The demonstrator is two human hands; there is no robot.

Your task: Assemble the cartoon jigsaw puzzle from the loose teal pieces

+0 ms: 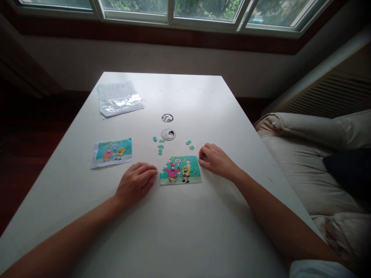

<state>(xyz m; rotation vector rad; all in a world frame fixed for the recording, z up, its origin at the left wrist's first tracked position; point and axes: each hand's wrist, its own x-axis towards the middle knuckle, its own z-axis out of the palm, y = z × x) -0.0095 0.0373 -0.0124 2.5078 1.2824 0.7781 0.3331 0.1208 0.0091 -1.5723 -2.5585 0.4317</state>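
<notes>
The loosely curled, seemingly empty left hand [137,179], being so near, could jostle the unfinished teal-and-pink rectangular puzzle [185,172] apart while the right hand [216,158] pinches a small teal jigsaw piece [203,158].

Both forearms [78,233] are stretched forward and angled inward; the left hand [136,180] is held palm down, fingers loosely curled, the right hand [215,159] bent into a pinch
</notes>
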